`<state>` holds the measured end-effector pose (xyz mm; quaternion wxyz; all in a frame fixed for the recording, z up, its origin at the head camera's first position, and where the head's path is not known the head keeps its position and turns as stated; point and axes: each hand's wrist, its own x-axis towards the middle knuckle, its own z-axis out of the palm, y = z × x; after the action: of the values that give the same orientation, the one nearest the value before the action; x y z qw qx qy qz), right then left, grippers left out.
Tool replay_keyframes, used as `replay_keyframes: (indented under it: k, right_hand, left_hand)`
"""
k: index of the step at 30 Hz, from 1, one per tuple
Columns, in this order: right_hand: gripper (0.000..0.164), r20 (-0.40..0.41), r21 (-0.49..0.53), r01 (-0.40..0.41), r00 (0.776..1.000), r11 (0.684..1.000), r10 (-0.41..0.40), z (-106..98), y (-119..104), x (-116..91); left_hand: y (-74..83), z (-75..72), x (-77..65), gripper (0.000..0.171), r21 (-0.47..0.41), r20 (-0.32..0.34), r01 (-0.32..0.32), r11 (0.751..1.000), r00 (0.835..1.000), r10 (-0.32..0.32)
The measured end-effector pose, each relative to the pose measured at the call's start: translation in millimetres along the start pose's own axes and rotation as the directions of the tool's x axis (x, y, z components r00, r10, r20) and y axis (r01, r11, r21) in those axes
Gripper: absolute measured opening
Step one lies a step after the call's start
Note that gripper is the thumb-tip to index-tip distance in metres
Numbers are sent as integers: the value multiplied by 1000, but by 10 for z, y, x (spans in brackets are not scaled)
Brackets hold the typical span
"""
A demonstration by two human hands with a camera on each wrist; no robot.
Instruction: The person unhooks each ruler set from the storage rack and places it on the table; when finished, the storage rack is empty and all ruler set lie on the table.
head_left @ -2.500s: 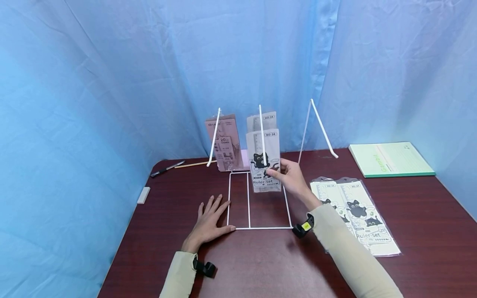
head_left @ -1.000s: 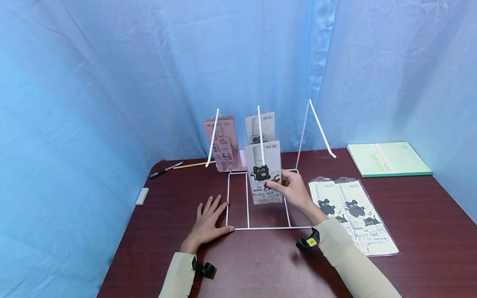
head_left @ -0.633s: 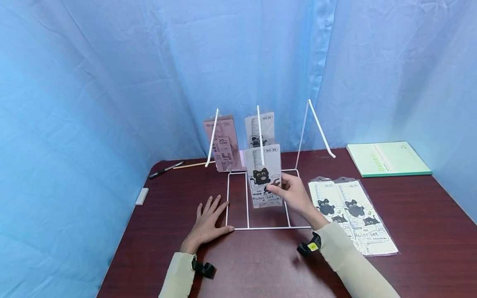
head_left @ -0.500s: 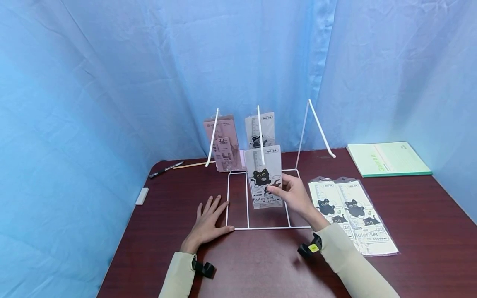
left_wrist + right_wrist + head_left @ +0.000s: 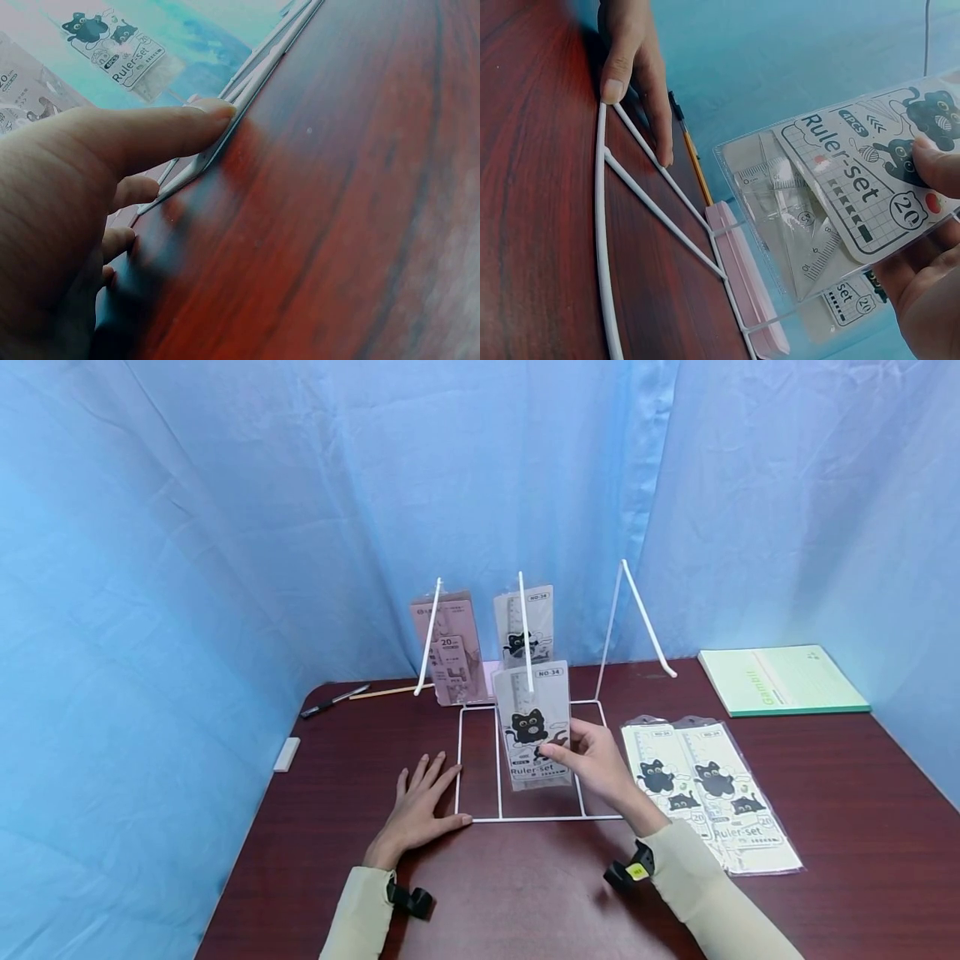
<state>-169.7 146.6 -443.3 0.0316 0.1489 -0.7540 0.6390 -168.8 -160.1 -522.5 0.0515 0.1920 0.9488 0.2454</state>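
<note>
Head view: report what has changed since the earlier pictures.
The right hand has brought the white rectangular cat-printed plastic ruler pack lower in the view, uncovering more of the similar white pack behind, its grip unbroken. The left hand, white wire rack and pink rectangular ruler pack stay as they were.

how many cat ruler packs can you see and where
4 visible: the held pack in the right hand, the hanging pack behind it on the middle hook, and on the table a left pack and a right pack. More may be hidden behind them.
</note>
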Motion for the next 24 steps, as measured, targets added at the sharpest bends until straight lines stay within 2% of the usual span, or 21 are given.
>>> replay_keyframes:
  k: [6, 24]
  right_hand:
    - [29, -2, -7, 14, 1000, 1000, -14, 18, -15, -53]
    - [29, 19, -14, 25, 1000, 1000, -25, 64, -80, -194]
  left_hand:
    - [22, -12, 1, 87, 7, 16, 13, 1000, 1000, -13]
    - [14, 5, -8, 87, -6, 0, 8, 1000, 1000, -8]
